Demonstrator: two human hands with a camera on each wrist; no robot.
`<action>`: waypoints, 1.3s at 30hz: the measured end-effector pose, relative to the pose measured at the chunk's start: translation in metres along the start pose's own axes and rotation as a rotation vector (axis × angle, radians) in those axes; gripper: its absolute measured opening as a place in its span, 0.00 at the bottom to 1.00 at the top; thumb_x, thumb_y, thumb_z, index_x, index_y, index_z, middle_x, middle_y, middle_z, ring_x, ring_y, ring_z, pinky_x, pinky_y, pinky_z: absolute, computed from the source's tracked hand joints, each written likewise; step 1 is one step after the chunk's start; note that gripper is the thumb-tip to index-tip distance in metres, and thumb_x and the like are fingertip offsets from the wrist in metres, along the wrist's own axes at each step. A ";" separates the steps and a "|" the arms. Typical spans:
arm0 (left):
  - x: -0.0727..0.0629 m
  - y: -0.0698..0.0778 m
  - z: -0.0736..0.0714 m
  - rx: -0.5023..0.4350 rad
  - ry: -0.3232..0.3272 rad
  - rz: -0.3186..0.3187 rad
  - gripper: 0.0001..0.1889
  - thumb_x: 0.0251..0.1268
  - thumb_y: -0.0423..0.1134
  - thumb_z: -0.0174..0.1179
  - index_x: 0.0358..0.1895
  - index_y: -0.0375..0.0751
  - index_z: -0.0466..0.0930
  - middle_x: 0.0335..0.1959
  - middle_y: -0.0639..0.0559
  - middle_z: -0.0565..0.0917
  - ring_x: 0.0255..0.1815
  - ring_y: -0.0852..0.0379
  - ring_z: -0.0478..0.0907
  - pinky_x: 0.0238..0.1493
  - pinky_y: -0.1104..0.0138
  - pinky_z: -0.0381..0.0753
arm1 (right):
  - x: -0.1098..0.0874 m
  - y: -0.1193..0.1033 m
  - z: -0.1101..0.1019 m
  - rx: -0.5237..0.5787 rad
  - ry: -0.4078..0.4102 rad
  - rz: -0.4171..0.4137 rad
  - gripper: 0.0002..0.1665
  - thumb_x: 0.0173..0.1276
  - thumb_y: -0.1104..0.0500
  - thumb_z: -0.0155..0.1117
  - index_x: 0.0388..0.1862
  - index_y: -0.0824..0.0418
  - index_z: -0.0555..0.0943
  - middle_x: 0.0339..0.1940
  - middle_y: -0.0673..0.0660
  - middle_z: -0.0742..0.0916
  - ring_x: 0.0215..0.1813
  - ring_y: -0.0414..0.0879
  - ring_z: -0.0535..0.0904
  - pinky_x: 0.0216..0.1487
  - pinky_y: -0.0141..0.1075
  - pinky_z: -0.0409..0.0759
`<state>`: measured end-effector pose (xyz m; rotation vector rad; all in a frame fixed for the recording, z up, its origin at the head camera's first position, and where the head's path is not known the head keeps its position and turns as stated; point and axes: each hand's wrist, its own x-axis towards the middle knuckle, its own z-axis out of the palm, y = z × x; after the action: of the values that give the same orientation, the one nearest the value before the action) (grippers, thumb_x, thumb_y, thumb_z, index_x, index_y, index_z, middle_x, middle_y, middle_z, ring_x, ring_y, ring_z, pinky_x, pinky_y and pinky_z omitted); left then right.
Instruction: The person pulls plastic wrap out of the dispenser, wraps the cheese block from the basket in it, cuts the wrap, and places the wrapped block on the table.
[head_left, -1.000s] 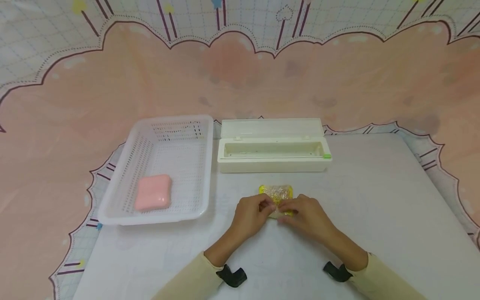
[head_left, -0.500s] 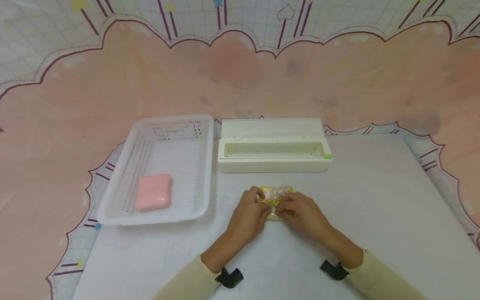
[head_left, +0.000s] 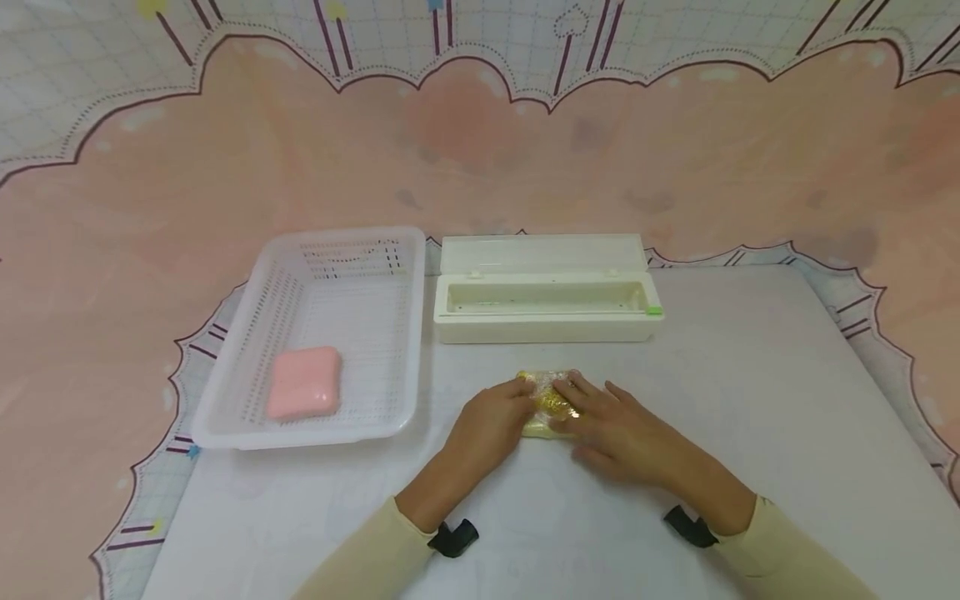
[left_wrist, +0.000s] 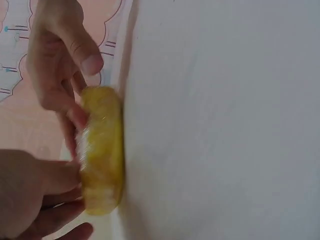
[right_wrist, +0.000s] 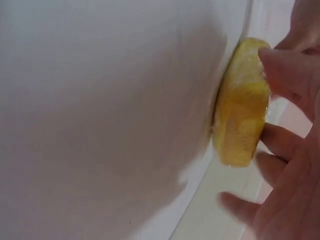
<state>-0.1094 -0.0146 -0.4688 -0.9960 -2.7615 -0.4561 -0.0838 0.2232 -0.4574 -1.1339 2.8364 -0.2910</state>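
Fingertips of the right hand [head_left: 618, 433] rest spread and apart on the upper face of a yellow wrapped packet [head_left: 545, 407], its thumb clear of the near side. On the packet's opposite end, the left hand [head_left: 486, 427] touches with its bent fingers; whether they pinch the film or only lean on the edge I cannot tell. So the packet sits between the two hands, part of its top covered by the right one, flat on the white table [head_left: 750, 400]. It lies on the near side of the long white box [head_left: 547, 330], well apart from it and opposite its middle; the box's lid [head_left: 543, 254] stands raised. Left of the box is a white perforated basket [head_left: 315, 437] with a pink block [head_left: 303, 383] inside.
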 end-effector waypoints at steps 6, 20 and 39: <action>-0.006 0.002 -0.013 0.263 -0.173 0.149 0.10 0.71 0.39 0.62 0.49 0.49 0.89 0.72 0.50 0.75 0.75 0.52 0.70 0.54 0.56 0.84 | 0.004 0.009 -0.002 0.002 0.035 -0.113 0.24 0.68 0.52 0.70 0.63 0.48 0.84 0.79 0.64 0.69 0.79 0.65 0.64 0.68 0.65 0.72; -0.014 -0.010 -0.017 0.154 -0.413 0.107 0.28 0.83 0.44 0.47 0.82 0.53 0.56 0.83 0.59 0.57 0.83 0.58 0.55 0.67 0.47 0.76 | 0.001 0.013 0.000 0.018 -0.080 -0.068 0.29 0.71 0.45 0.65 0.70 0.46 0.77 0.83 0.56 0.64 0.83 0.58 0.58 0.65 0.67 0.72; -0.008 -0.019 -0.009 0.051 -0.355 0.096 0.25 0.79 0.40 0.52 0.76 0.55 0.68 0.77 0.59 0.69 0.73 0.56 0.73 0.52 0.51 0.84 | 0.008 0.019 0.008 0.001 0.058 -0.136 0.24 0.70 0.65 0.65 0.62 0.47 0.81 0.73 0.58 0.78 0.71 0.60 0.76 0.55 0.57 0.82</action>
<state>-0.1151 -0.0356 -0.4669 -1.3018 -2.9920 -0.2097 -0.1010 0.2299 -0.4685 -1.3432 2.8119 -0.3383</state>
